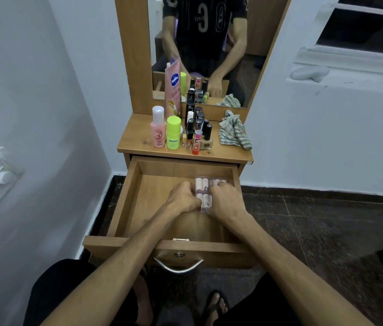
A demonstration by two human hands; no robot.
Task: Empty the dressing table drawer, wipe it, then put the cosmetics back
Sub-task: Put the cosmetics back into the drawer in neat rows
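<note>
On the tabletop at left, cosmetics stand clustered upright: pink bottle [158, 129], lime-capped stick [173, 132], dark-capped nail polishes [201, 124], likely parked there to leave the drawer [127, 196] bare. Below, left hand [183, 196] and right hand [227, 200] both curl round a clear nail-set box [205, 192] at the drawer's right rear, one at each side, probably to keep the flat pack level. Box shows rows of pale pink nails; whether it rests on the floor or is lifted, cannot tell. Right of the bottles, checked cloth [234, 132] lies crumpled, within reach for wiping.
</note>
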